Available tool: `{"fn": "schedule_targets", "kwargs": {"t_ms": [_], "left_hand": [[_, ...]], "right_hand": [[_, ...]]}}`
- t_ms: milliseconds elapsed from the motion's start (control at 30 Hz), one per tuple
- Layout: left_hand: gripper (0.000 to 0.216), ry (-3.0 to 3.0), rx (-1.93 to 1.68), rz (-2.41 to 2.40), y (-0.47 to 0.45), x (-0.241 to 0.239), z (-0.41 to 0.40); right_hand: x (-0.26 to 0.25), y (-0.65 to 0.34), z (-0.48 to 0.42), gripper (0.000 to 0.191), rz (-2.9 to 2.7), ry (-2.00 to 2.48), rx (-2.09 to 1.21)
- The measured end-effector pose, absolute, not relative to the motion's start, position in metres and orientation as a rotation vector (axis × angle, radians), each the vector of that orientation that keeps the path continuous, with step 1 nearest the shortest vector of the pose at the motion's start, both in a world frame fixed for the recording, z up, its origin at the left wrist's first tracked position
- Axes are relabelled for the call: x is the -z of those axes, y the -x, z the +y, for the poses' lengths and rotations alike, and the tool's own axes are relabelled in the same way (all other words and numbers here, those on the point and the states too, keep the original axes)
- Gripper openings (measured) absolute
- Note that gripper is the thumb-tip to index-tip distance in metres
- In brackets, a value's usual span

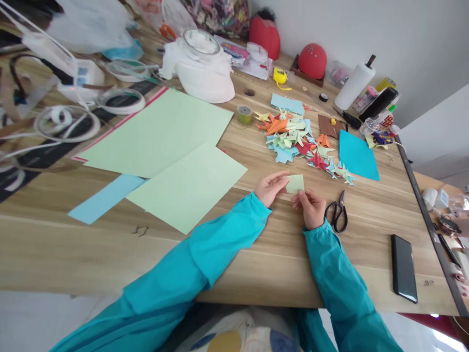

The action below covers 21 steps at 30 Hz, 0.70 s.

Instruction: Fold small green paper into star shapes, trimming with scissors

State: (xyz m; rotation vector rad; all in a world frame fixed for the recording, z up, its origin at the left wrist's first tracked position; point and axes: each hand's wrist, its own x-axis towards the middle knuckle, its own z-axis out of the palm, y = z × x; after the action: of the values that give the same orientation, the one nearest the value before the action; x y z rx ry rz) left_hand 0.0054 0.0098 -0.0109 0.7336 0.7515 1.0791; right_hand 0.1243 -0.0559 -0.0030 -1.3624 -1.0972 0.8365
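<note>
"Any writing?"
"Dark marks point(139, 230) on the bench point(256, 278), illegible; a clear bag point(220, 12) holds multicoloured pieces point(225, 20)."
"And the grip?"
"Left hand point(270, 188) and right hand point(311, 208) pinch a green paper square point(295, 184) above the bench."

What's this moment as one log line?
left hand: holds small green paper | right hand: holds same paper | black-handled scissors: on table, beside right hand

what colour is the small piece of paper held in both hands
The small paper is pale green, shown in the head view.
</note>
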Motion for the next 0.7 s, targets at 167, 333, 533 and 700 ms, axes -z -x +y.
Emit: {"fn": "schedule_targets", "kwargs": {"t_ms": [167,333,533,700], "left_hand": [[0.038,-0.903,-1.16,0.794,-0.005,0.007,0.004],[0.052,-0.851,-1.092,0.605,-0.005,0.007,-0.002],[0.051,-0.953,-1.049,0.608,0.003,0.014,0.01],[0.046,-1.065,-1.054,0.669,0.005,0.018,0.013]], "right_hand": [[0.01,-0.127,-0.06,0.023,-1.253,1.509,-0.375],[0.016,-0.125,-0.063,0.024,-1.568,1.531,-0.127],[0.015,-0.122,-0.062,0.025,-1.549,1.471,-0.258],[0.013,-0.12,-0.061,0.05,-1.313,1.32,-0.596]]}}
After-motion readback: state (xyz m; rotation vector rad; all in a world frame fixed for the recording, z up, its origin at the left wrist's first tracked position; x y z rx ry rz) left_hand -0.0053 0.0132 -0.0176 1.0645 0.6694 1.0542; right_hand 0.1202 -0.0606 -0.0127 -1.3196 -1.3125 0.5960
